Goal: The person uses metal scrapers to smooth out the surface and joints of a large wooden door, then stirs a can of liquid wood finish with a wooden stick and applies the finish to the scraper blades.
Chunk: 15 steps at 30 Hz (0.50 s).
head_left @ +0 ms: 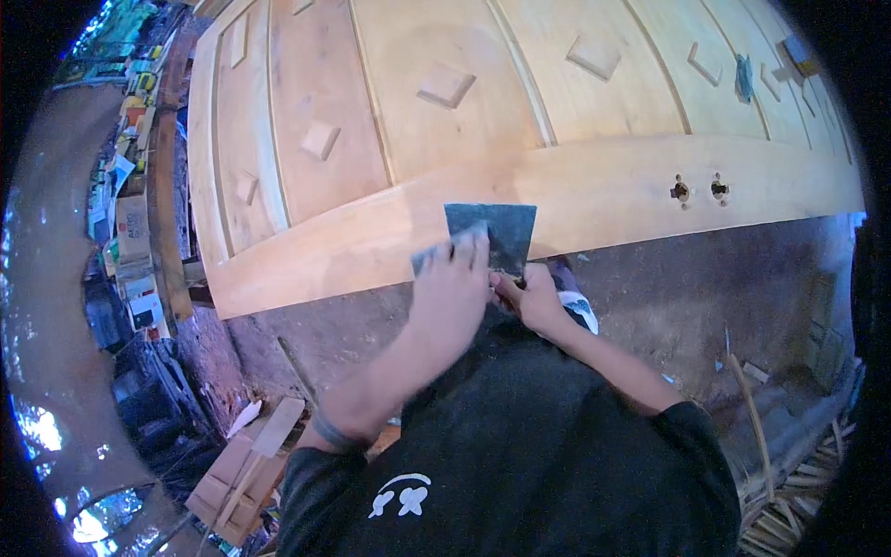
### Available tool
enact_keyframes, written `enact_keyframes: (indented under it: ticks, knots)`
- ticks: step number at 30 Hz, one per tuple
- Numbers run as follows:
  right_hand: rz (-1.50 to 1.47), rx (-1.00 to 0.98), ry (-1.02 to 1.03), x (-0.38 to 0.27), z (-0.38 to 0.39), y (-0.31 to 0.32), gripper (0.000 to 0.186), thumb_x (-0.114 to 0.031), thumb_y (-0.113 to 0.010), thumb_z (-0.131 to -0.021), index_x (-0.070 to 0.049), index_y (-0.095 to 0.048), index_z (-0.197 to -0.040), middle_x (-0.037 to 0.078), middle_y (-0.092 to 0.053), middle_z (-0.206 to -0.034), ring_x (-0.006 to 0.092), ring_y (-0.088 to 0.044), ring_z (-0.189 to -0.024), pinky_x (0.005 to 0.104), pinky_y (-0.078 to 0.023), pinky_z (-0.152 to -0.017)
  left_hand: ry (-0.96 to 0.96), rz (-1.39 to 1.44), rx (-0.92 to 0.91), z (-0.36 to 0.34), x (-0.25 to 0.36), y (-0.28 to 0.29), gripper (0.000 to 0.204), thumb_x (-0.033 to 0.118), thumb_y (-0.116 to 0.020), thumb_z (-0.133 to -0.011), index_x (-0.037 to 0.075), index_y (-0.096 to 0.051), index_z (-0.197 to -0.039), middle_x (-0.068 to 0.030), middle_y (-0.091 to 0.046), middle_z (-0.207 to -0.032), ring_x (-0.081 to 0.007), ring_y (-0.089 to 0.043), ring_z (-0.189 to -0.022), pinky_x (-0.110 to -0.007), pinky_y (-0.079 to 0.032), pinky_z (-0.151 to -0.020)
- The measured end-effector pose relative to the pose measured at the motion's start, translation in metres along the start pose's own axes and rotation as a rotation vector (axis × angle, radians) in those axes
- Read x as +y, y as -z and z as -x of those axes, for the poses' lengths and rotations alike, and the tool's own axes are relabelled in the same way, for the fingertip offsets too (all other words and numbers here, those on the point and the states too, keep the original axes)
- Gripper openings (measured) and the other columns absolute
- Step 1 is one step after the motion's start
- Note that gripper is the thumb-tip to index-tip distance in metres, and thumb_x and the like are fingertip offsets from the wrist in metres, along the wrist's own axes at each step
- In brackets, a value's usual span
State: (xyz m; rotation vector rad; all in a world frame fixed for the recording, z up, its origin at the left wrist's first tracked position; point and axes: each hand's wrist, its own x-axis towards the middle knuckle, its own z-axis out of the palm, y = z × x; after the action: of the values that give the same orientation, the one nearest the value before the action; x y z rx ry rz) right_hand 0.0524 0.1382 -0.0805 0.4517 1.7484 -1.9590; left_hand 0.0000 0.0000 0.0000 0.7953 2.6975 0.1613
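A putty knife (506, 226) with a wide dark trapezoid blade points away from me, just over the near edge of a large wooden door (325, 209). My right hand (538, 295) is closed round its lower end, where the handle is mostly hidden. Slightly blurred, my left hand (453, 283) lies across the left part of the blade with its fingers bent. Under those fingers a flat dark-grey piece (422, 257) sticks out to the left; its kind cannot be made out.
The door has raised diamond blocks (447, 85), long grooves and two cut holes (682, 191). A dark green rag-like thing (743, 78) lies on its right part. Boxes (135, 221) line the left, wood pieces (246, 473) lie lower left, and sticks (784, 520) lower right.
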Motion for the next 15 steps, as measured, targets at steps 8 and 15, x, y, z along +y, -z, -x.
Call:
enact_keyframes:
  ticks: [8,15]
  knots:
    - [0.049,0.067,0.092,-0.007,0.007,0.006,0.029,-0.023,-0.062,-0.088,-0.002,-0.056,-0.069,-0.001,-0.053,-0.058,0.0064,-0.046,-0.051,0.0233,-0.036,-0.047,0.036,0.097,0.082,-0.041,-0.022,0.053,0.046,0.006,-0.053,-0.077,-0.001,-0.049,-0.122,-0.0169,-0.054,-0.117,-0.0321,-0.054,-0.106,-0.041,-0.043,-0.09]
    - [0.087,0.071,0.13,-0.003,0.008,0.007,0.022,-0.021,-0.062,-0.088,0.0,-0.063,-0.08,0.006,-0.062,-0.067,0.0109,-0.053,-0.062,0.0299,-0.044,-0.058,-0.284,-0.165,0.217,-0.01,0.013,0.007,0.05,0.007,-0.056,-0.074,0.002,-0.048,-0.123,-0.0146,-0.053,-0.117,-0.0304,-0.052,-0.108,-0.039,-0.043,-0.091]
